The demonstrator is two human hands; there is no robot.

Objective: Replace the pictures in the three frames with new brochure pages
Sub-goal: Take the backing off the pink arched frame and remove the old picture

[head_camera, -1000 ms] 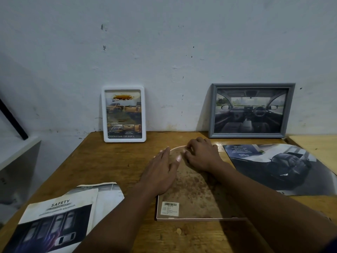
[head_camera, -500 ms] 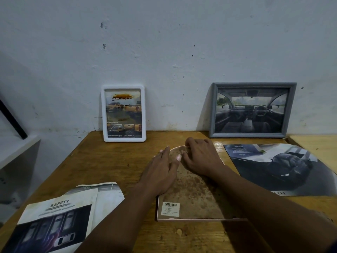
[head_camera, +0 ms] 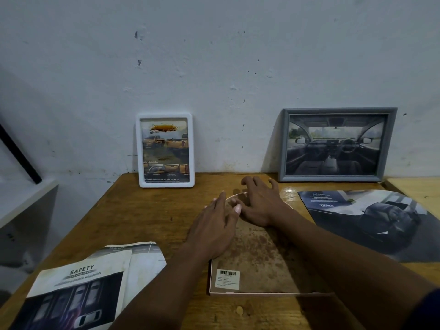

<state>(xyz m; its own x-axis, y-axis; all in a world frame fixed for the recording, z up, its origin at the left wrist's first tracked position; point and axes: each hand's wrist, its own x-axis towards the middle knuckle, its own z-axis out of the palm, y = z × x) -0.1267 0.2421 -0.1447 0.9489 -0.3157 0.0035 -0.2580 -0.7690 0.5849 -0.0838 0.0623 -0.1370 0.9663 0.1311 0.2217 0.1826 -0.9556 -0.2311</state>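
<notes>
Head view: we count three frames: white frame, grey frame at wall, third frame face-down on surface, barcode label. Left hand flat on it, right hand splayed at far edge. Brochure reads "SAFETY".

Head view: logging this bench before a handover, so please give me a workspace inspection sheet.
surface: wooden table, stained.
job's things: white frame and grey frame lean on the wall, pictures in; third frame face down mid-table; car page right of it, safety brochure front left.
clutter: pale speck before the third frame.
grippers: left hand rests flat on the third frame's back; right hand spreads fingers at the frame's far edge.
cables: nothing seen.
surroundings: scuffed white wall, white shelf at left.
</notes>
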